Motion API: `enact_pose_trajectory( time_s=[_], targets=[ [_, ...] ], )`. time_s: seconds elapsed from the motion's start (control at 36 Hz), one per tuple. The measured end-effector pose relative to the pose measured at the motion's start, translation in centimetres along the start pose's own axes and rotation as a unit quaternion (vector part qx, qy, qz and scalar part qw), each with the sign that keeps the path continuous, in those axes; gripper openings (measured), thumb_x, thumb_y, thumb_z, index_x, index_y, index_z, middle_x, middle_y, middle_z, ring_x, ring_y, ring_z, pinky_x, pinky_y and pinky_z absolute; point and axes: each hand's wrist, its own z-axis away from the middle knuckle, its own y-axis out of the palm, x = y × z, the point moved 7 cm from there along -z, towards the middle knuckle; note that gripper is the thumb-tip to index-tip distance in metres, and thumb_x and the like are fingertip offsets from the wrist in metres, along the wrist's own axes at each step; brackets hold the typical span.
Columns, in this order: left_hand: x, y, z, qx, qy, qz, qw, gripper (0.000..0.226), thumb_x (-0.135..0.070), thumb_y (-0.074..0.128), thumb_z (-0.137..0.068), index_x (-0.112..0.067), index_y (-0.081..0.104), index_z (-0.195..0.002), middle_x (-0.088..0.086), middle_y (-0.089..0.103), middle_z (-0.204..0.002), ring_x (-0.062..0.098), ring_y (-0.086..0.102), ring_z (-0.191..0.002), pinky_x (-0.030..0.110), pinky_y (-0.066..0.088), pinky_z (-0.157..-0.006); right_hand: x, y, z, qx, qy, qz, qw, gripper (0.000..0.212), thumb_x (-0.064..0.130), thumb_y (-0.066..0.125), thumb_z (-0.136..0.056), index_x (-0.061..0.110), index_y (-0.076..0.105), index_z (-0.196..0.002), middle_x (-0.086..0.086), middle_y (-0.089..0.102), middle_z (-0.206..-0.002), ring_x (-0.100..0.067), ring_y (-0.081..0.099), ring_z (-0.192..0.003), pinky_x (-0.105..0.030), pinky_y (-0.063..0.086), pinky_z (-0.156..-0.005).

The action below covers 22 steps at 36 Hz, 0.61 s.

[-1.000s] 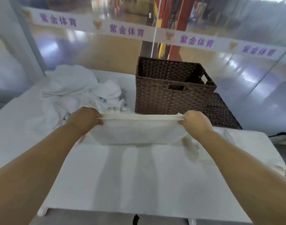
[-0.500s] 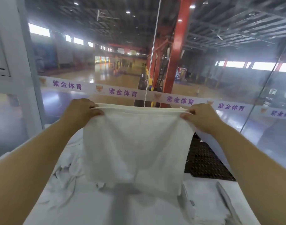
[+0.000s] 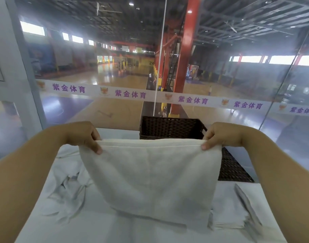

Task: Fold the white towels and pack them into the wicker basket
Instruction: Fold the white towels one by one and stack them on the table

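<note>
Glass-wall band (image 3: 97,90) reads 紫金体育; far yellow wall (image 3: 147,63), 24.

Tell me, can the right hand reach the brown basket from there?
Probably yes. The wicker basket stands just beyond the right hand, with nothing between them. But that hand pinches a corner of the white towel, so it would bring the towel along.

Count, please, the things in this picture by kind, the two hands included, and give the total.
Held towel: 1
Hands: 2, left hand and right hand, both pinching that towel
Crumpled towel heap: 1, its towels cannot be counted
Folded towel stack: 1
Wicker basket: 1
Flat wicker piece: 1
Total: 7
</note>
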Motion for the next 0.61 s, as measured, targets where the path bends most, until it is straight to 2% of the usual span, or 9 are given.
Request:
enact_pose_trajectory(
  time_s=[0.06,0.08,0.17,0.28,0.36,0.44,0.53,0.58,0.61],
  targets=[
    [0.3,0.4,0.0,0.031,-0.006,0.007,0.999,0.031,-0.027,0.083,-0.068,-0.034,0.065,-0.043,-0.020,0.056,-0.049,-0.004,0.048,-0.049,0.007,0.034,-0.050,-0.3,0.5,-0.1,0.020,0.018,0.001,1.000,0.029,0.030,0.081,-0.054,0.008,0.074,-0.073,-0.003,0.072,-0.074,-0.010,0.067,-0.066,-0.018,0.051,-0.059],
    [0.4,0.5,0.0,0.039,-0.007,0.013,0.999,0.029,-0.025,0.083,-0.068,-0.033,0.067,-0.045,-0.019,0.057,-0.051,-0.004,0.050,-0.050,0.008,0.035,-0.052,-0.6,0.4,-0.2,0.017,0.025,0.009,1.000,0.032,0.032,0.081,-0.052,0.009,0.075,-0.074,-0.004,0.073,-0.076,-0.011,0.067,-0.067,-0.019,0.052,-0.061],
    [0.3,0.2,0.0,0.033,0.006,0.042,0.999,0.019,-0.020,0.084,-0.067,-0.030,0.072,-0.055,-0.016,0.066,-0.062,-0.001,0.057,-0.058,0.011,0.041,-0.057,-0.7,0.3,-0.8,-0.014,0.023,0.062,0.998,0.009,0.025,0.080,-0.072,0.018,0.075,-0.069,0.001,0.072,-0.074,-0.011,0.064,-0.070,-0.025,0.051,-0.068],
    [0.5,-0.2,-1.3,-0.037,0.029,0.051,0.998,0.015,-0.015,0.083,-0.068,-0.027,0.074,-0.072,-0.008,0.071,-0.077,0.004,0.061,-0.068,0.010,0.044,-0.061,-1.2,0.3,-2.3,-0.068,0.012,0.110,0.992,0.018,0.024,0.076,-0.079,0.026,0.070,-0.061,0.009,0.065,-0.064,-0.010,0.059,-0.067,-0.023,0.044,-0.067],
    [1.3,0.1,-2.4,-0.104,0.016,0.041,0.994,0.021,-0.012,0.080,-0.069,-0.026,0.066,-0.075,-0.007,0.064,-0.074,0.009,0.056,-0.068,0.021,0.042,-0.062,-2.3,0.4,-3.7,-0.101,0.006,0.115,0.988,0.008,0.027,0.076,-0.078,0.024,0.074,-0.071,0.003,0.069,-0.075,-0.016,0.063,-0.075,-0.033,0.051,-0.078],
    [1.5,0.3,-3.0,-0.152,0.008,0.072,0.986,0.030,-0.010,0.077,-0.071,-0.028,0.054,-0.077,0.000,0.063,-0.078,0.021,0.056,-0.076,0.032,0.045,-0.072,-3.1,-0.3,-4.6,-0.176,-0.010,0.104,0.979,0.006,0.030,0.078,-0.075,0.032,0.072,-0.075,0.008,0.069,-0.079,-0.012,0.063,-0.080,-0.040,0.052,-0.084],
    [1.2,-0.3,-2.9,-0.182,0.004,0.093,0.979,0.028,-0.013,0.074,-0.077,-0.029,0.051,-0.083,0.000,0.065,-0.087,0.022,0.057,-0.084,0.034,0.045,-0.077,-3.0,-1.4,-4.6,-0.241,-0.043,0.043,0.969,0.024,0.023,0.079,-0.074,0.038,0.066,-0.088,0.007,0.067,-0.086,-0.015,0.063,-0.085,-0.036,0.051,-0.084],
    [0.8,-0.4,-2.6,-0.182,0.013,0.070,0.981,0.022,-0.015,0.073,-0.080,-0.031,0.058,-0.083,-0.005,0.064,-0.088,0.018,0.057,-0.086,0.028,0.042,-0.072,-3.0,-1.7,-4.2,-0.257,-0.056,-0.012,0.965,0.045,0.019,0.079,-0.074,0.037,0.059,-0.111,0.003,0.068,-0.087,-0.013,0.063,-0.085,-0.030,0.047,-0.082],
    [0.6,-0.2,-2.4,-0.167,0.017,0.057,0.984,0.020,-0.016,0.073,-0.080,-0.033,0.060,-0.080,-0.007,0.065,-0.087,0.016,0.057,-0.084,0.022,0.040,-0.070,-3.2,-1.7,-4.0,-0.261,-0.060,-0.030,0.963,0.049,0.018,0.079,-0.075,0.034,0.058,-0.116,0.003,0.068,-0.086,-0.011,0.063,-0.084,-0.027,0.047,-0.081]
  ],
)
